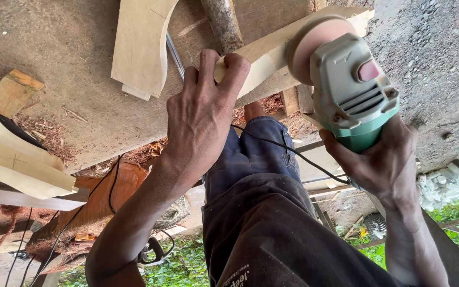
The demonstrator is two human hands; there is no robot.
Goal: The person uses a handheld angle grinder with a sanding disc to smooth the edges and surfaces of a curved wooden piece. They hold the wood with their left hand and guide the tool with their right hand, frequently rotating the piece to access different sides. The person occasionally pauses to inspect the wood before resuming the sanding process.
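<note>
My left hand [203, 111] grips the near end of a pale curved wooden piece [272, 50] that runs up to the right across the workbench. My right hand [383, 165] holds a green and grey angle grinder [349, 90] by its body. Its round sanding disc [314, 40] rests against the far part of the same wooden piece. The grinder's black cord [288, 149] trails down across my dark trousers.
A wide curved plank [142, 45] lies on the dusty bench top [54, 42]. Several cut wood pieces [11, 159] stack at the left with a small block [11, 93]. Wood shavings, cables, grass and white stones [447, 183] lie below.
</note>
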